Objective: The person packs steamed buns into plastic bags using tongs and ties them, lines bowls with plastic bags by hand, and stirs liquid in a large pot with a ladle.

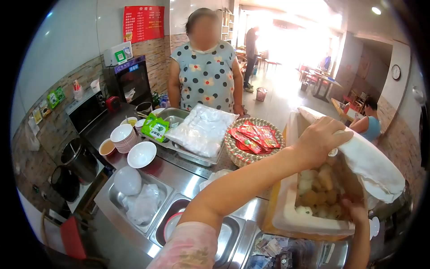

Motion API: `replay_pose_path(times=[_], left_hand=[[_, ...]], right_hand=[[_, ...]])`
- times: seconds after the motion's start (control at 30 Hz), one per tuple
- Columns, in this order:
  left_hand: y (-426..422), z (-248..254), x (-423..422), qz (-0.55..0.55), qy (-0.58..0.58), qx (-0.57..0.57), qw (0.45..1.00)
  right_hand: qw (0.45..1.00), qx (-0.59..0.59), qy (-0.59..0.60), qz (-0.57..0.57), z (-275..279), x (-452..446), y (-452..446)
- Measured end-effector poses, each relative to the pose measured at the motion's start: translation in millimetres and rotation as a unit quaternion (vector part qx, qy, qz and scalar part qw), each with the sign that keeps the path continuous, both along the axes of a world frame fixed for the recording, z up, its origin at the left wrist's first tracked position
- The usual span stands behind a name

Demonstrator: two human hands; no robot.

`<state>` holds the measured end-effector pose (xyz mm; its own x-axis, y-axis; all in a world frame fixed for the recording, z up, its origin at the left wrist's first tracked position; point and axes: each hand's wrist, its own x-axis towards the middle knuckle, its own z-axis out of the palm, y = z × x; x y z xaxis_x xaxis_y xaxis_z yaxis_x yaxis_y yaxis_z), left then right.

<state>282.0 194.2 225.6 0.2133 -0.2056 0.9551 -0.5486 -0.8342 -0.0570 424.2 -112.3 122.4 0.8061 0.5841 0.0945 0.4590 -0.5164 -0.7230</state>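
Observation:
My left hand [320, 140] stretches across to the far side of a white foam box [280, 204]. Its fingers are closed on the edge of a thick white cloth cover [374, 168], holding it up and folded back. Inside the box lie several round, bun-like pieces [316, 197], some whitish and some tan. My right hand [356, 210] reaches over the box's right side, close to these pieces. Its fingers are blurred and partly hidden, so whether they hold anything does not show.
Left of the box stand a woven basket [233, 152] of red packets and a tray [204, 159] bearing a clear plastic bag [201, 130]. Stacked bowls [123, 136] and steel basins [228, 240] line the counter. Banknotes [271, 246] lie in front. A person [204, 67] stands across the counter.

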Motion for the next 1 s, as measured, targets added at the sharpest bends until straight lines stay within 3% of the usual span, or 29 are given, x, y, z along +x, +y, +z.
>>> replay_pose_path(times=[0.07, 0.13, 0.17, 0.2, 0.23, 0.27, 0.37, 0.47, 0.57, 0.7, 0.8, 0.9, 0.93, 1.0], left_hand=[[-2.4, -3.4, 0.3, -0.001, 0.004, 0.003, 1.000], [-7.0, -14.4, 3.1, -0.002, 0.001, 0.006, 1.000], [-11.7, -25.6, 4.8, -0.001, -0.005, 0.009, 1.000], [-19.8, -35.1, 2.6, 0.000, -0.011, 0.012, 1.000], [-28.6, -44.6, -9.0, 0.006, 0.003, 0.024, 1.000], [-39.3, -58.9, -17.2, 0.005, 0.019, 0.027, 0.999], [-70.1, -104.3, -39.2, -0.005, 0.056, 0.059, 0.997], [-97.4, -145.0, -44.5, -0.037, 0.087, 0.046, 0.994], [-120.3, -151.6, -61.9, -0.069, 0.083, -0.024, 0.994], [-121.7, -174.7, -69.8, -0.040, 0.127, -0.001, 0.991], [-117.2, -174.4, -92.4, -0.057, 0.167, -0.010, 0.984], [-104.5, -194.5, -118.4, -0.085, 0.295, -0.115, 0.945], [-98.7, -188.0, -140.4, -0.071, 0.321, -0.240, 0.914], [-66.5, -150.7, -178.5, 0.100, 0.475, -0.128, 0.865]], right_hand=[[0.983, -0.065, 0.166, 0.053, 33.7, -55.9, -31.8], [0.976, 0.034, 0.214, -0.001, 39.1, -115.2, -56.8], [0.970, 0.127, 0.205, 0.030, 26.6, -138.3, -65.8], [0.971, 0.040, 0.233, 0.033, 38.5, -154.9, -85.8], [0.968, 0.044, 0.245, 0.033, 27.8, -165.3, -107.5], [0.952, 0.134, 0.271, 0.043, 22.7, -189.3, -111.6], [0.923, 0.253, 0.287, 0.039, 2.1, -228.9, -113.1], [0.909, 0.284, 0.304, -0.005, 0.4, -256.7, -97.1], [0.896, 0.280, 0.343, 0.033, -2.9, -258.5, -80.2], [0.888, 0.312, 0.338, 0.024, -3.9, -270.7, -42.3], [0.864, 0.286, 0.401, 0.100, -10.6, -264.0, -29.4], [0.858, 0.309, 0.397, 0.104, -12.1, -276.5, -1.5], [0.861, 0.313, 0.387, 0.103, -8.2, -284.3, 11.2], [0.857, 0.310, 0.391, 0.131, -17.1, -285.6, 17.0]])
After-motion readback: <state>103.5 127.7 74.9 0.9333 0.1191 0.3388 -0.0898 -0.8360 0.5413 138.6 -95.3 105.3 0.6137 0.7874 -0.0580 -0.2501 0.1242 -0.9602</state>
